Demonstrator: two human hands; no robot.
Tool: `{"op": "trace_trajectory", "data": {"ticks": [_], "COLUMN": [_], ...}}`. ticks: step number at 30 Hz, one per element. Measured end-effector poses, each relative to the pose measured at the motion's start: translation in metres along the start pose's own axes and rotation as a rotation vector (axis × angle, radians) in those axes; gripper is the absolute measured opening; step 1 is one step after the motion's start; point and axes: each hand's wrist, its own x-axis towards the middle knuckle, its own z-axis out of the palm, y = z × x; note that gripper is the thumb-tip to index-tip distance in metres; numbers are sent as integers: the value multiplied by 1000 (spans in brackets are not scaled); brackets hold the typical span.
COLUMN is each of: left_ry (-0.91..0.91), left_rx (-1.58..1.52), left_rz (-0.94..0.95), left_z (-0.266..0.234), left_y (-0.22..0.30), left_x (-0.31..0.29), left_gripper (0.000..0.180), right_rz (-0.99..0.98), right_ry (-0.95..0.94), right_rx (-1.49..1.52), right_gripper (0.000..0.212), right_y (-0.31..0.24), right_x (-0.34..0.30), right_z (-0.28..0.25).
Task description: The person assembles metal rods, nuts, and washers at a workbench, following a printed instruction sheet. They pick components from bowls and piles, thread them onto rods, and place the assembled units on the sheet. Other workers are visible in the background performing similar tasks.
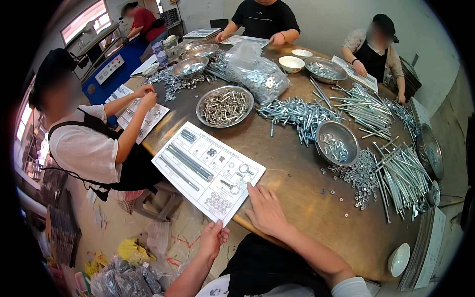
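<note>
A white hardware card [198, 195] with boxed pictures of bolts, rods, rings and nuts lies slanted across the table's near edge. Whether any real parts sit on it, I cannot tell. My left hand [213, 241] pinches its nearest corner between thumb and fingers, just off the table. Resting on the tabletop, my right hand [267, 210] has its fingers stretched out, the fingertips touching the card's right edge beside the ring shapes. Beyond the card stands a steel bowl [200, 116] full of short bolts.
Loose bolts [297, 116], long rods [403, 178] and nuts [363, 173] are heaped at right, around a steel bowl of rings [341, 161]. A clear plastic bag [252, 69] of parts sits mid-table. Co-workers handle cards at left, back and right. Stacked cards [428, 247] stand at lower right.
</note>
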Motion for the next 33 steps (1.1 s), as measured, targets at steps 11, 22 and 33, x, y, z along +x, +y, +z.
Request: {"op": "trace_trajectory", "data": {"ticks": [11,22,33], "left_ry": [-5,-580,-744], "left_rx": [29,683,836], "left_rz": [88,-95,219], "left_z": [-30,75,186], "left_y": [10,24,-39], "left_x": [54,-23,-15], "left_gripper": [20,41,25], "right_rz": [-76,959,1638], "right_ry": [178,845,542], "right_rx": [-192,-476,-979], "right_gripper": [59,51,43], "right_y": [22,154,171], "right_x": [34,-278,-568], "right_z": [30,-211,-297]}}
